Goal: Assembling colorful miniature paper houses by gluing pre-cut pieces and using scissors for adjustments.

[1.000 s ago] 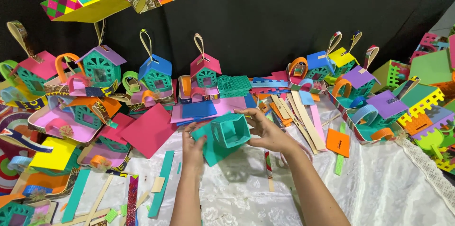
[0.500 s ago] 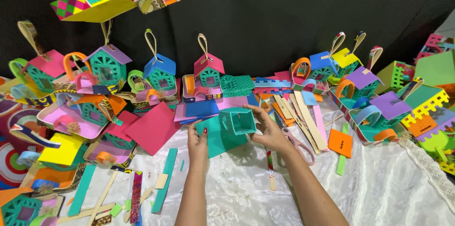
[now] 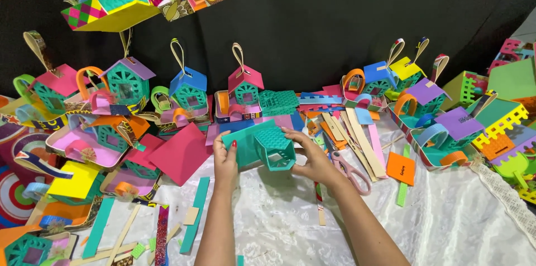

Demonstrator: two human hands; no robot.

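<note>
White cloth [image 3: 446, 227] (mostly bare) under both hands [image 3: 226, 160] gripping teal house [image 3: 262, 149].

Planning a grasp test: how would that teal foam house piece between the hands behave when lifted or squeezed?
The teal foam house piece looks hollow and thin-walled, so probably very light. The left hand and right hand hold it only by its edges, which suggests some stiffness, though a hard pinch would likely dent it. Its embossed matte surface shouldn't be slippery.
</note>
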